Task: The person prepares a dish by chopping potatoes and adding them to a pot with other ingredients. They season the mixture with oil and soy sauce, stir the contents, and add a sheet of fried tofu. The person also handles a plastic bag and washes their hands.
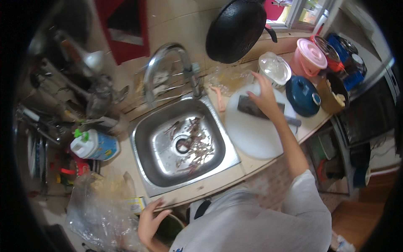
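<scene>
My right hand (263, 96) reaches over a round white cutting board (252, 138), fingers apart and holding nothing. Beneath it a cleaver (247, 105) with a wide dark blade and a grey handle lies flat on the board; whether the hand touches it I cannot tell. My left hand (150, 220) hangs by the counter's front edge, thumb and fingers spread, above a round container (170, 226) with a dark green inside. Between the hands, a stainless steel sink (151, 170) holds reddish and pale wet scraps (198, 141) around its drain.
A curved chrome faucet (151, 75) overhangs the sink. A black pan (236, 31) hangs above the counter. Behind the board sit a clear plastic bag (231, 75), a lidded glass dish (274, 67) and a blue lid (302, 96). Left are a white jug (96, 145) and plastic bags (100, 217).
</scene>
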A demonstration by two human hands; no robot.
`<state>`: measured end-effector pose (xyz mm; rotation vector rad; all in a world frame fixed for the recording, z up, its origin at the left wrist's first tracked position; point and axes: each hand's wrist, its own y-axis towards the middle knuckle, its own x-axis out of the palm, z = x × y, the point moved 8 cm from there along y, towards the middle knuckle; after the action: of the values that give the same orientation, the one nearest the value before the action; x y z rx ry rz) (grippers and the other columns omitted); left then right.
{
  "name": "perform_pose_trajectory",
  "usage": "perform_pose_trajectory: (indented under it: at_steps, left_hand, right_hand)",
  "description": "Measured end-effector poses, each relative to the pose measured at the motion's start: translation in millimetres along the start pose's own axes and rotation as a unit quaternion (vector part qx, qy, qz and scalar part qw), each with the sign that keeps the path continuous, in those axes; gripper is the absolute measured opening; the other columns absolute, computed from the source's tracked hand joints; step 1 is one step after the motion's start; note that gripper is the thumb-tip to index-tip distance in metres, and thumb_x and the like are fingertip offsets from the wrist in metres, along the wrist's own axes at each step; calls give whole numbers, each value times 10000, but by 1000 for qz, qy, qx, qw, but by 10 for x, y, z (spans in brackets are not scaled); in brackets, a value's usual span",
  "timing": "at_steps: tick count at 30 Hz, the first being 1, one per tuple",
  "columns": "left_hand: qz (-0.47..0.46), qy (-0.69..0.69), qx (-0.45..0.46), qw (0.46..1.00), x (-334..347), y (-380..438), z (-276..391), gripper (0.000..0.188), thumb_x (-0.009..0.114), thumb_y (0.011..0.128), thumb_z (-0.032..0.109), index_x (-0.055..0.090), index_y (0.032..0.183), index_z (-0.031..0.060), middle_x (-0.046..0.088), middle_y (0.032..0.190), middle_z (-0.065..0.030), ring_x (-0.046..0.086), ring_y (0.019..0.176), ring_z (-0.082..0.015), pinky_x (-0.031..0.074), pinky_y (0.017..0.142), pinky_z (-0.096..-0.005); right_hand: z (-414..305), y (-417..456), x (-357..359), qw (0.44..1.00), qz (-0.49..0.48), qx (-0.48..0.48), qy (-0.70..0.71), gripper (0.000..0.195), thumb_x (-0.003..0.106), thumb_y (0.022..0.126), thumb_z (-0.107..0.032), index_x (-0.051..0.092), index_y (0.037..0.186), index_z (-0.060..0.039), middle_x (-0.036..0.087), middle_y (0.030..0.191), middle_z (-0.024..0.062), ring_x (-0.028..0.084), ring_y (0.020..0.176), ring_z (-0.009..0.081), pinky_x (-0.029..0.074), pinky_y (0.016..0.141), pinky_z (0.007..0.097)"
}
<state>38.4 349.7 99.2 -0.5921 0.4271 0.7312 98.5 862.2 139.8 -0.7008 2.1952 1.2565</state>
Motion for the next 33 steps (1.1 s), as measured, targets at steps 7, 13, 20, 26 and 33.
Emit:
perform_pose_trajectory:
  at_steps: [7, 13, 20, 26, 33]
  left_hand:
    - [-31, 13, 357, 933, 1533, 2607, 2721, 228, 540, 841, -17, 628, 1048, 16, 628, 1065, -158, 602, 998, -322, 464, 883, -381]
    - [87, 262, 295, 915, 2580, 4451, 2578, 439, 644, 781, 139, 530, 1198, 65, 563, 1189, -145, 516, 1143, -360, 420, 953, -415]
    - [237, 322, 399, 825, 2351, 4508, 2738, 523, 757, 631, 221, 556, 1100, 106, 559, 1168, -129, 491, 1152, -355, 368, 985, -418]
    - [144, 242, 351, 893, 2395, 4632, 2787, 295, 716, 625, 121, 575, 884, 124, 574, 1108, -72, 528, 1026, -321, 386, 880, -443]
    - [62, 312, 344, 883, 2362, 3966, 3008, 281, 690, 677, 78, 593, 935, 131, 545, 1223, -27, 457, 1149, -289, 322, 943, -464]
  right_hand:
    - [1172, 615, 517, 898, -77, 273, 336, 128, 565, 825, -112, 627, 845, -2, 669, 889, 73, 598, 915, 228, 437, 830, 331]
    - [1506, 451, 279, 662, -25, 348, 663, 113, 459, 849, -128, 509, 845, -26, 608, 1097, 260, 600, 941, 274, 421, 809, 298]
    - [1569, 406, 102, 619, -2, 303, 725, 154, 520, 779, -185, 482, 849, -53, 402, 1377, 327, 425, 1257, 342, 335, 919, 316]
    - [1495, 552, -218, 715, -17, 205, 668, 148, 561, 712, -169, 497, 801, -70, 415, 1366, 328, 301, 1358, 407, 288, 965, 336]
    - [1548, 476, -472, 746, 6, 118, 655, 180, 608, 670, -174, 526, 798, -78, 426, 1365, 316, 294, 1358, 439, 286, 999, 361]
